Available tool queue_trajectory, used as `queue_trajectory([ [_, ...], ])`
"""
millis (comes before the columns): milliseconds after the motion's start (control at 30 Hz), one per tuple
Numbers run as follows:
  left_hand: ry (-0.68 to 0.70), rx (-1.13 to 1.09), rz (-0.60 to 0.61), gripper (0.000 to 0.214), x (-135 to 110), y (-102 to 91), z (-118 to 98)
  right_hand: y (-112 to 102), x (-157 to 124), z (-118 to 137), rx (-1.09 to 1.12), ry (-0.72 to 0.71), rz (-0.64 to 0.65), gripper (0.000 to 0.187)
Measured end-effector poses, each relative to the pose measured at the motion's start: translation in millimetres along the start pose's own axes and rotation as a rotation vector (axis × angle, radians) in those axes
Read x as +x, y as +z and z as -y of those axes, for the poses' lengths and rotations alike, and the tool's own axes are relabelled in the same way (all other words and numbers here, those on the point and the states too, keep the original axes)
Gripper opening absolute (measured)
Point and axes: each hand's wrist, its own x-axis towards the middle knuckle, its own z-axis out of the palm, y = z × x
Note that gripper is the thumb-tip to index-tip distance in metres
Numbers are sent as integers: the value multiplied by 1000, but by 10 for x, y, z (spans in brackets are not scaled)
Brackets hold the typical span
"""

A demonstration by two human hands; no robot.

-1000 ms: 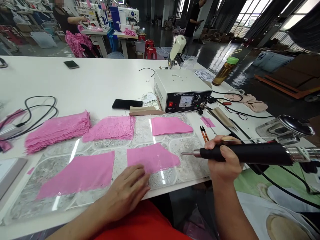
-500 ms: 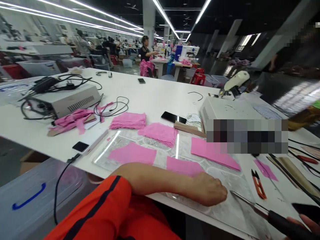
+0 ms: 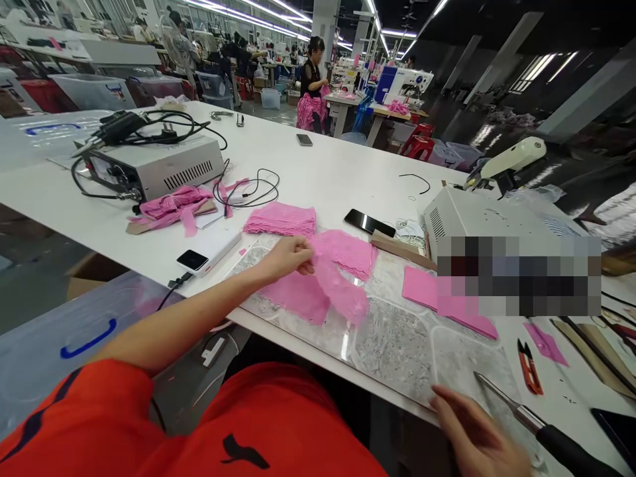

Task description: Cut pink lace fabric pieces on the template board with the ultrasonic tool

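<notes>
My left hand (image 3: 294, 256) is closed in a pinch on a thin pink fabric piece (image 3: 342, 291), which hangs down over another pink piece (image 3: 298, 298) on the grey marbled mat (image 3: 392, 344). My right hand (image 3: 479, 434), slightly blurred, is over the mat's near edge with its fingers apart and nothing visible in them. Just beyond it lies a tool with a metal shaft and black handle (image 3: 561, 444), its pointed tip on the mat. A ragged pink stack (image 3: 348, 250) and a neater pink stack (image 3: 281, 217) sit behind my left hand.
Flat pink pieces (image 3: 422, 288) lie partly behind a blurred patch. Orange thread snips (image 3: 529, 368) are to the right. A black phone (image 3: 369, 222) lies farther back. Grey metal boxes (image 3: 169, 165) with cables stand left and right. A person (image 3: 312, 83) works in the background.
My left hand has swung left and back from the mat's right part and now lifts a pink piece. My right hand has come off the black handle and moved left.
</notes>
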Motion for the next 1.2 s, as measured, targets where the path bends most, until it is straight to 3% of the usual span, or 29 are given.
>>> queue_trajectory([
  [33, -29, -35, -32, 8, -70, -100, 102, 143, 45, 188, 5, -119, 78, 30],
  [167, -101, -128, -75, 10, -292, -306, 434, 726, 313, 768, -23, -586, 163, 18],
  [267, -113, -144, -61, 10, -369, -341, 571, 1052, 482, 940, -121, -752, 219, 21],
  [367, -90, -99, -41, 8, -384, -364, 631, 1221, 588, 978, -202, -836, 236, 14],
  [600, 64, 237, -138, 4, -471, -582, 708, 1259, 545, 1098, -126, -947, 244, 10],
  [833, 167, 498, -132, 7, -736, -692, 764, 1350, 428, 1135, -147, -1114, 266, 12],
  [1033, 213, 629, -175, 10, -807, -662, 829, 1372, 416, 1118, -135, -1148, 256, 13],
  [1200, 283, 679, -171, 22, -934, -802, 838, 1339, 415, 1102, -104, -1097, 312, 13],
])
